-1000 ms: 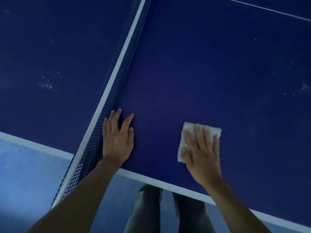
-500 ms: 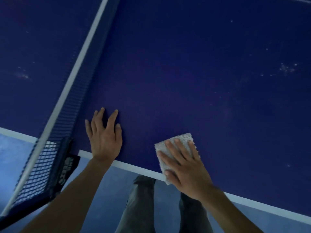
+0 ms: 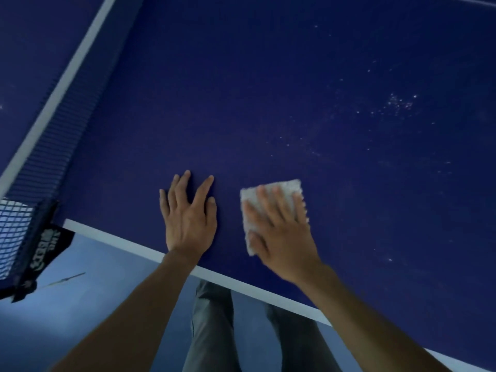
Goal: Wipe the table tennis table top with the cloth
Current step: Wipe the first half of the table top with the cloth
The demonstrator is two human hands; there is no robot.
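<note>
White folded cloth (image 3: 271,191) flat on dark blue table top (image 3: 268,103), near its white edge

Dim light, blue floor (image 3: 102,264)
The smooth floor fills the lower left of the frame; a thin pale sliver (image 3: 65,280) lies on it.

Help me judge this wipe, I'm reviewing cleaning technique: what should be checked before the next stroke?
1. Cloth lies flat on the table top: ok.
2. Right hand presses the cloth with spread fingers: ok.
3. Left hand rests flat on the surface, apart from the cloth: ok.
4. Surface to the right free of dirt: not ok, white specks show there.
5. Net clear of the cloth: ok.
6. Cloth underside clean: cannot tell.
</note>
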